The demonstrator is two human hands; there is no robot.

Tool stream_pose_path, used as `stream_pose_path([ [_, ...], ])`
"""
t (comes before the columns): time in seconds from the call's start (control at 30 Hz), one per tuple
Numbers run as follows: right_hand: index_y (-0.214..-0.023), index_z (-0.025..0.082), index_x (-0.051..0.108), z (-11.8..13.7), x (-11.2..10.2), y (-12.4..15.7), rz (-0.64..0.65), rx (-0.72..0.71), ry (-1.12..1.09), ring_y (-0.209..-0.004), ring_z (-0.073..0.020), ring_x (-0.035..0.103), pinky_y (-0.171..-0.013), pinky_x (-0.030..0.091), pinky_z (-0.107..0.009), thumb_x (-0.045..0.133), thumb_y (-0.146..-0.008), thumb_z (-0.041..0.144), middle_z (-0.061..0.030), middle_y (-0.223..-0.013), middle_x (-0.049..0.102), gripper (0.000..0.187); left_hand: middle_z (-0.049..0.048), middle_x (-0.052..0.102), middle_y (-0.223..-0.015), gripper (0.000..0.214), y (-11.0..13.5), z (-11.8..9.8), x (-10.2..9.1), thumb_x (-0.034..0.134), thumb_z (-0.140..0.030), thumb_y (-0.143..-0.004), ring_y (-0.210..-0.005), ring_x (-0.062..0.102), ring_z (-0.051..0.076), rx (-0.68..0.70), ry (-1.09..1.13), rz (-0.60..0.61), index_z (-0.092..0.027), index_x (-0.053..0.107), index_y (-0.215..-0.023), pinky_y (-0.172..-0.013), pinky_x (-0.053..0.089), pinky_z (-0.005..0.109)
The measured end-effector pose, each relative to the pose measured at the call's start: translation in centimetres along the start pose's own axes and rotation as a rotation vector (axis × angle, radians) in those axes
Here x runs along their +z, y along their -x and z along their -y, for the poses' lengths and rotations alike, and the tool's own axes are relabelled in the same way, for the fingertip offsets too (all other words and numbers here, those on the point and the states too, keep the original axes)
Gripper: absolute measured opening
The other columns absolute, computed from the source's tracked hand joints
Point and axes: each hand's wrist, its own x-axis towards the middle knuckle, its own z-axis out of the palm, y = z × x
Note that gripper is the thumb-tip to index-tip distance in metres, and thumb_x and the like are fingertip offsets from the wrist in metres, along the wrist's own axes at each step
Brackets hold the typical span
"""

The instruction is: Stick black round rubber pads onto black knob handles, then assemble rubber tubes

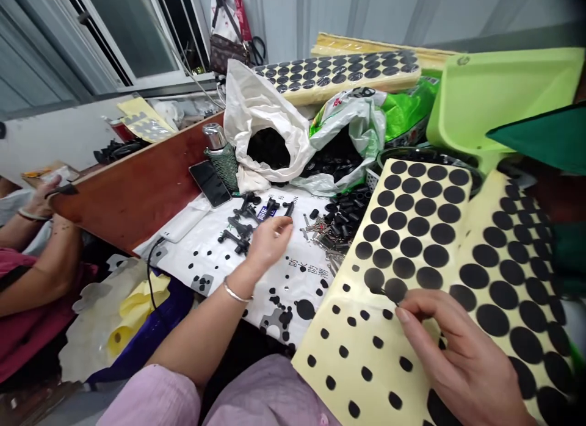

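My left hand (270,241) reaches onto a white sheet (293,279), fingers curled over small black plastic parts (240,227); what it holds, if anything, is hidden. My right hand (458,353) rests on a yellow sheet of black round stickers (389,279). Its thumb and forefinger pinch a thin dark tool (387,295) at one sticker's edge. A second sticker sheet (513,273) lies under and to the right of the first.
White and green bags of black parts (270,148) stand behind, beside a phone (210,183) and a mesh-wrapped bottle (222,154). Metal pieces (327,237) lie in a heap. A green tray (494,96) sits right. Another person's arms (41,249) are at left.
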Motion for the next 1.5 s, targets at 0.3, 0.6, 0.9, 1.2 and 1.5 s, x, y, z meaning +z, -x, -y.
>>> stream_pose_path([
  [0.3, -0.079, 0.025, 0.051, -0.5, 0.8, 0.4, 0.001, 0.088, -0.065, -0.073, -0.0209, 0.056, -0.064, 0.044, -0.034, 0.051, -0.083, 0.029, -0.0037, -0.079, 0.055, 0.006, 0.0065, 0.066, -0.095, 0.025, 0.8, 7.2, -9.8, 0.053, -0.015, -0.065, -0.098, 0.055, 0.026, 0.025, -0.489, 0.072, -0.021, 0.067, -0.085, -0.093, 0.038, 0.04],
  [0.6, -0.077, 0.024, 0.051, 0.7, 1.1, 1.0, 0.019, 0.119, -0.129, -0.071, -0.0188, 0.056, -0.061, 0.045, -0.029, 0.052, -0.082, 0.026, -0.0027, -0.078, 0.056, 0.006, 0.0052, 0.065, -0.086, 0.033, 2.8, 7.5, -9.4, 0.049, -0.025, -0.074, -0.082, 0.06, 0.023, -0.005, -0.512, 0.086, -0.021, 0.057, -0.106, -0.077, 0.044, 0.034],
  [0.9, -0.078, 0.024, 0.051, 3.5, 2.1, 0.0, 0.061, 0.158, -0.289, -0.076, -0.0183, 0.056, -0.064, 0.047, -0.028, 0.051, -0.084, 0.022, -0.0027, -0.08, 0.056, 0.006, -0.0021, 0.053, -0.061, 0.018, 6.0, 2.0, -5.5, 0.053, -0.031, -0.075, -0.056, 0.049, 0.012, -0.159, 0.2, -0.099, -0.016, 0.06, -0.081, -0.054, 0.039, 0.023],
  [1.2, -0.072, 0.023, 0.056, 4.8, 2.5, 0.3, 0.082, 0.297, -0.459, -0.087, -0.0203, 0.057, -0.076, 0.049, -0.031, 0.055, -0.083, 0.027, -0.0045, -0.087, 0.059, 0.011, -0.0041, 0.046, -0.056, 0.029, 7.9, -1.4, -1.9, 0.054, -0.043, -0.079, -0.051, 0.044, 0.008, -0.222, 0.542, 0.098, -0.016, 0.053, -0.069, -0.05, 0.039, 0.02],
  [1.5, -0.071, 0.02, 0.059, 4.2, 2.4, 0.2, 0.132, 0.632, -0.795, -0.108, -0.0237, 0.053, -0.09, 0.044, -0.037, 0.061, -0.08, 0.032, -0.0078, -0.115, 0.058, 0.016, 0.0054, 0.065, -0.084, 0.051, 9.7, -3.6, -0.1, 0.07, -0.028, -0.066, -0.052, 0.053, 0.007, -0.368, 0.875, 0.375, -0.015, 0.047, -0.11, -0.048, 0.042, 0.02],
])
